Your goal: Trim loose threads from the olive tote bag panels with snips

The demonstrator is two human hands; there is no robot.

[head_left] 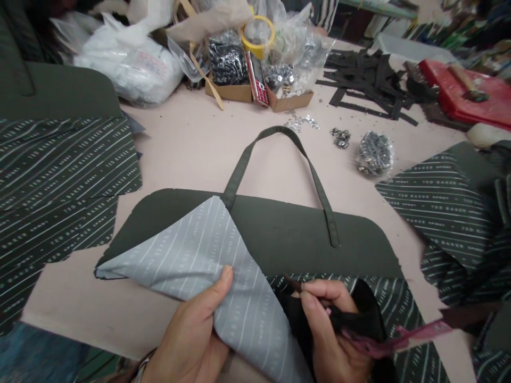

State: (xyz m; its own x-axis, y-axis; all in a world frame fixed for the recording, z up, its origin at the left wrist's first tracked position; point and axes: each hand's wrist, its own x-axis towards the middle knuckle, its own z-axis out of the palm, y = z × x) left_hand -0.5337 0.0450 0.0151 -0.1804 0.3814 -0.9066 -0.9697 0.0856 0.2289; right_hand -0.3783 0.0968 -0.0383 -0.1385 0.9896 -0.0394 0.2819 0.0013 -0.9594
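Note:
A dark green bag panel [279, 229] with a looped strap handle [275, 130] lies flat in front of me. Its striped, lettered lower part is folded up on the left, showing a grey underside [191, 239]. My left hand [199, 319] grips this fold, thumb on top and fingers beneath. My right hand [331, 324] is closed at the fold's right edge, pinching a slim dark-tipped tool [294, 283] whose kind I cannot make out. Black material [369, 308] bunches around that hand. A pink strip-like piece [383, 343], partly blurred, extends rightward from it.
More striped bag panels lie left [67, 175] and right [443, 207]. Behind are a bag of metal fittings [375, 151], loose metal pieces [340, 138], a red phone [256, 80], a yellow tape roll [257, 37], dark strips [367, 80] and a hammer [467, 82] on a red slab.

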